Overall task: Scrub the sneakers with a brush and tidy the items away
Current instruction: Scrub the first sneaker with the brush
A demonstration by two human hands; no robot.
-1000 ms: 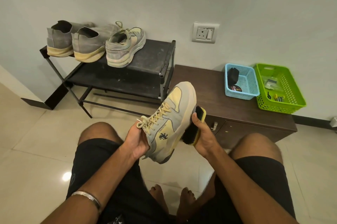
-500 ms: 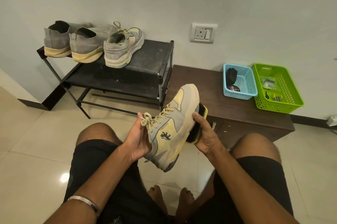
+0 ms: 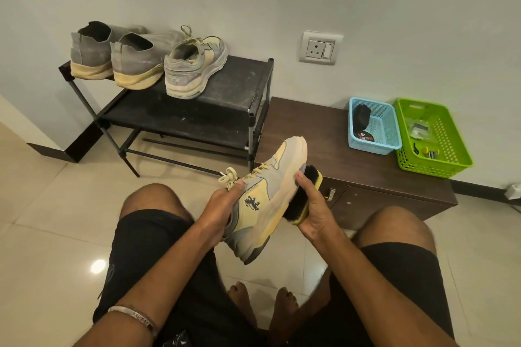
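Here, from the head view, the left hand [image 3: 222, 207] grips the sneaker [image 3: 267, 200] between the knees; the right hand [image 3: 313, 214] holds the brush [image 3: 303, 194] against its sole side. Scrubbing looks midway, tidying undone: three shoes [image 3: 146, 60] wait beyond the left hand. Since a second ago, the sneaker has tilted and the brush has slid heelward.

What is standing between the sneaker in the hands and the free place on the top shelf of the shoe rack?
Nothing visible. The left hand holds the sneaker in the air in front of the shoe rack. The right part of its top shelf, beside the matching sneaker, is bare, and the space between is open.
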